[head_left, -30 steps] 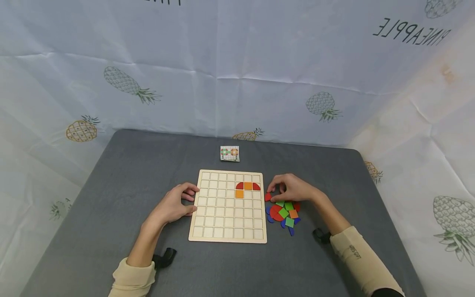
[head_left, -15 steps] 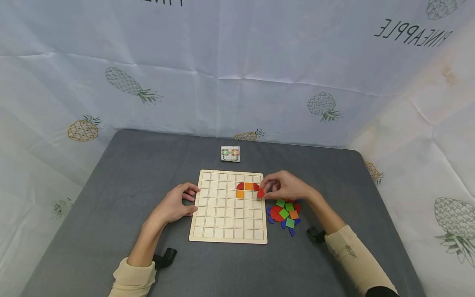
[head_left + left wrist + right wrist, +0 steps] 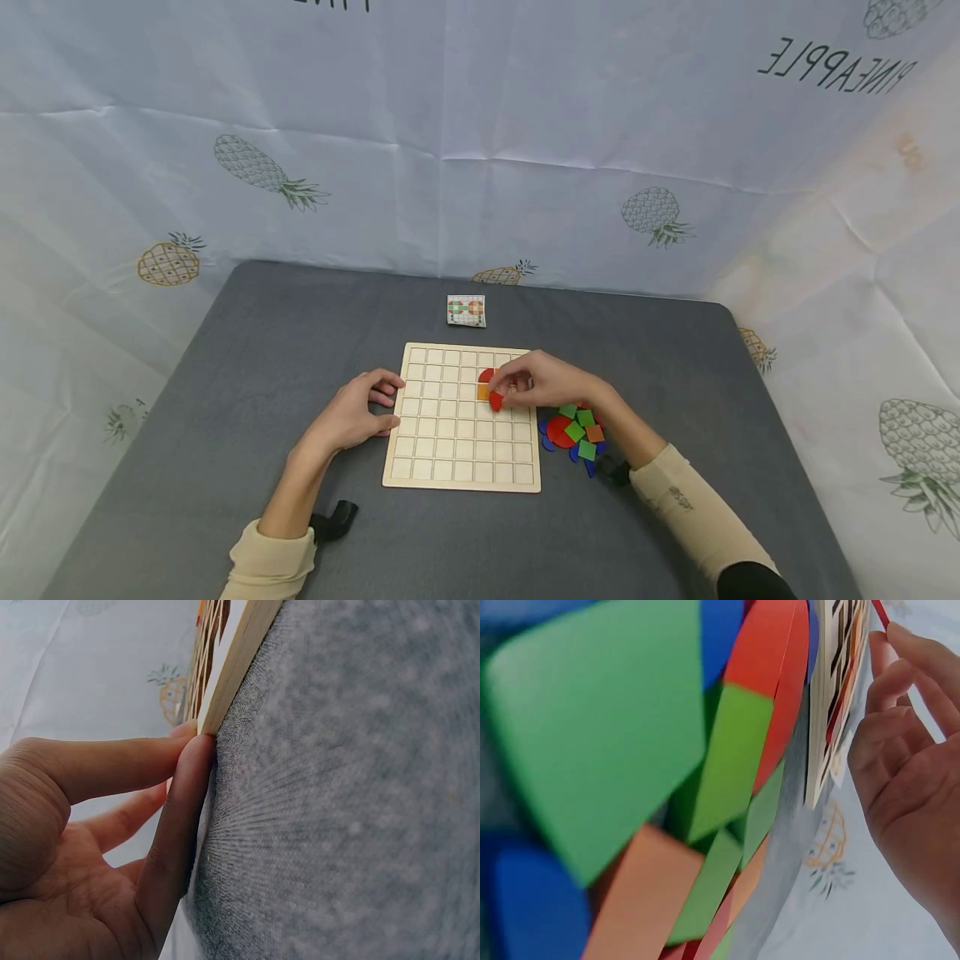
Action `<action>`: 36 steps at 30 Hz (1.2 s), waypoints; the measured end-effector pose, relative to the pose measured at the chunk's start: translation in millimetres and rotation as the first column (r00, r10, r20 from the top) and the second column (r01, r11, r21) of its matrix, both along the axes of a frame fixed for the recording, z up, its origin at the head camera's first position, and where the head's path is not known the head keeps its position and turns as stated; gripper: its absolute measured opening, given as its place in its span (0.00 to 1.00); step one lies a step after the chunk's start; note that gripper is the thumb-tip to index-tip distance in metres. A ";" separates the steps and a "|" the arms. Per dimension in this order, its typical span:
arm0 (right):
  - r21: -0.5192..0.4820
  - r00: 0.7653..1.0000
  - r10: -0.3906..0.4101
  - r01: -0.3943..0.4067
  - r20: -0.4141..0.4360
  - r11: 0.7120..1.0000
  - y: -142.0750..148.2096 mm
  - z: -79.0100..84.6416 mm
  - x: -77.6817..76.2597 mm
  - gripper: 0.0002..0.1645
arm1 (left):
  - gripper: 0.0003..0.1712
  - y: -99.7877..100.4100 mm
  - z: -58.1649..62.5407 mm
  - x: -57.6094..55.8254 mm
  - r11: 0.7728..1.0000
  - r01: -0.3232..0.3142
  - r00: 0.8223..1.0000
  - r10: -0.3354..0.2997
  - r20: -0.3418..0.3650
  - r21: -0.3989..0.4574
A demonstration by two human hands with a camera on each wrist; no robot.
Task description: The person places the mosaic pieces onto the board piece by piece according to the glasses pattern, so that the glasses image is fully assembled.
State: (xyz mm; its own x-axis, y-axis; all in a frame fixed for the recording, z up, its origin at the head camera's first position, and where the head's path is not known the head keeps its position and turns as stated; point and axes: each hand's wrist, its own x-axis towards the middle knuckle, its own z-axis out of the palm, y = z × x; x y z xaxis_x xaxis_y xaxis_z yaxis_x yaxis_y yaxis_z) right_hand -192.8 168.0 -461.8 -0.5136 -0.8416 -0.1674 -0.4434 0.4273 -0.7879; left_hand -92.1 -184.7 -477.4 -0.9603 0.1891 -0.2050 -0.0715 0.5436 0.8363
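A pale wooden grid board (image 3: pixel 450 450) lies on the table, with a red rounded piece (image 3: pixel 486 375) and an orange square (image 3: pixel 483 392) visible in its upper right part. My left hand (image 3: pixel 352 410) rests its thumb and fingertips against the board's left edge; the left wrist view shows them touching the wooden edge (image 3: pixel 232 667). Over the board, my right hand (image 3: pixel 543 379) pinches a red rounded piece (image 3: pixel 497 402) between thumb and finger. That hand covers the other pieces in the upper right cells. In the right wrist view the pinched piece (image 3: pixel 880 613) is seen edge-on.
Right of the board lies a loose pile of flat pieces: a red disc (image 3: pixel 559 432), green squares (image 3: pixel 587 450), an orange square (image 3: pixel 594 433) and blue pieces (image 3: pixel 590 468). A small printed pattern card (image 3: pixel 466 311) lies beyond the board on the grey table (image 3: pixel 337 317).
My right hand has carried the red piece leftward from beside the pile, across the board's right edge, to over the cells below the orange square. The left hand stays at the edge.
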 end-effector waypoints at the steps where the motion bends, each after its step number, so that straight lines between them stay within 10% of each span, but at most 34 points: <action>1: -0.002 1.000 0.017 -0.017 0.000 1.000 -2.8 -0.5 0.4 0.14 | 0.29 0.1 0.1 -0.1 1.000 0.000 1.000 0.000 0.000 -0.001; 21: 0.118 0.979 0.105 -0.085 -0.177 0.989 -23.5 0.8 12.3 0.16 | 0.29 -0.2 1.2 -0.4 1.000 0.009 1.000 -0.009 0.004 0.006; 36: 0.058 0.989 0.021 -0.013 -0.144 0.998 7.2 8.9 15.2 0.18 | 0.29 0.7 4.1 1.7 1.000 0.015 1.000 -0.015 0.006 0.008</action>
State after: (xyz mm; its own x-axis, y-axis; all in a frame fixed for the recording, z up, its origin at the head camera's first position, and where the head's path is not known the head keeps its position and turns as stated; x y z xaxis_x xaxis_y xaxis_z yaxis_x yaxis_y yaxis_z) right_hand -177.6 175.2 -452.9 -0.5214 -0.8418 -0.1399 -0.5584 0.4606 -0.6900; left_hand -90.4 -184.0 -473.3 -0.9561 0.2053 -0.2090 -0.0682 0.5378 0.8403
